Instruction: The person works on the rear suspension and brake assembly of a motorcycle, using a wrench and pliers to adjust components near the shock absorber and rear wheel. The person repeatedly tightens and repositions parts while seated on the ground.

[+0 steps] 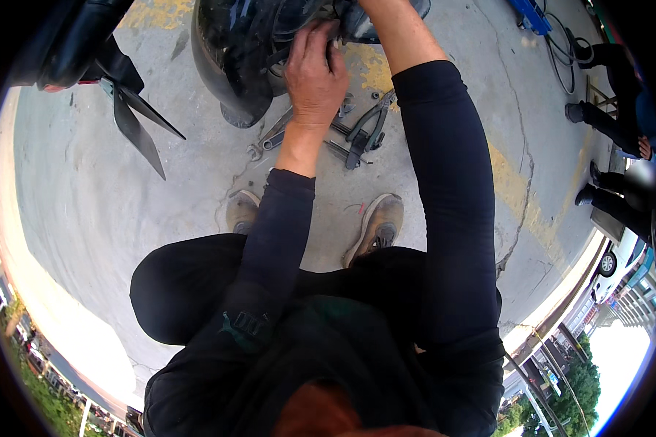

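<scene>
I crouch in front of a black vehicle part with a rounded fender [226, 65]. My left hand [315, 73] lies against it, back of the hand toward me, fingertips curled into the dark mechanism; what they hold is hidden. My right forearm [397, 33], in a dark sleeve pushed up, reaches to the top edge, and the hand itself is out of the picture. On the concrete just below my hands lie a wrench [268, 138] and dark-handled pliers [368, 127] among other metal tools.
My two shoes [375, 226] stand on cracked concrete with a faded yellow stripe [517, 189]. A black bladed part [135, 120] hangs at the upper left. Another person's dark legs and shoes [605, 116] are at the right, near cables [561, 44].
</scene>
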{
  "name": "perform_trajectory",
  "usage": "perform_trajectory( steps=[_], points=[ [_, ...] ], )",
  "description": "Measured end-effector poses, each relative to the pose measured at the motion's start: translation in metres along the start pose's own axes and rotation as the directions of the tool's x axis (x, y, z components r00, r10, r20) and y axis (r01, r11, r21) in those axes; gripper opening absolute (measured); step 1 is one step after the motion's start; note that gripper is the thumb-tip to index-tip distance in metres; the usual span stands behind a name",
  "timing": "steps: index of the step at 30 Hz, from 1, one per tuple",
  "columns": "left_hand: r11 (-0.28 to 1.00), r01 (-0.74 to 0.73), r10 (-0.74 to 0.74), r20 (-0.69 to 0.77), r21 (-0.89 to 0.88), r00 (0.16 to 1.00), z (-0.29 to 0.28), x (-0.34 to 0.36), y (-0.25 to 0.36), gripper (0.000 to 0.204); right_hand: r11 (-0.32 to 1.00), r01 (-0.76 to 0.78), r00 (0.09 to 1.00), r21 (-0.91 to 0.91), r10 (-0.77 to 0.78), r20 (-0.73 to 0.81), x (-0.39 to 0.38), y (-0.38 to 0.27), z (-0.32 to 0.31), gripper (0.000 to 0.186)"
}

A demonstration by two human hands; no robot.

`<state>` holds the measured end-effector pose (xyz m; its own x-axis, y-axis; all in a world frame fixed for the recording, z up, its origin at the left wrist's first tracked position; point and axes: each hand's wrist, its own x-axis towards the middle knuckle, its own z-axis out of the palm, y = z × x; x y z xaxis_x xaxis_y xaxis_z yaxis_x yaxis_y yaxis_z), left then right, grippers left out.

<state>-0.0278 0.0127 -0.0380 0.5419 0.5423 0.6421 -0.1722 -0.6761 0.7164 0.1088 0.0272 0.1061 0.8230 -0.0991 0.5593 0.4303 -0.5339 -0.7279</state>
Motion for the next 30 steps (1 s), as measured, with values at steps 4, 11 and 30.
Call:
perform_trajectory(
  steps=[4, 11, 30],
  points=[
    [0.975, 0.147, -0.150, -0.005, -0.169, 0.989, -0.007, 0.011, 0.005, 0.027, 0.928, 0.359, 0.922, -0.102, -0.336, 0.191, 0.000, 0.025, -0.024, 0.072],
    [0.988, 0.094, -0.102, -0.065, -0.120, 0.993, -0.002, 0.012, 0.010, 0.023, 0.496, 0.869, 0.417, 0.005, -0.736, 0.534, 0.011, 0.126, -0.144, 0.070],
    [0.888, -0.440, 0.072, 0.906, 0.132, 0.416, 0.013, -0.014, 0.112, 0.040, 0.870, 0.135, 0.510, -0.475, 0.350, 0.786, 0.016, 0.431, -0.189, 0.047]
  ],
)
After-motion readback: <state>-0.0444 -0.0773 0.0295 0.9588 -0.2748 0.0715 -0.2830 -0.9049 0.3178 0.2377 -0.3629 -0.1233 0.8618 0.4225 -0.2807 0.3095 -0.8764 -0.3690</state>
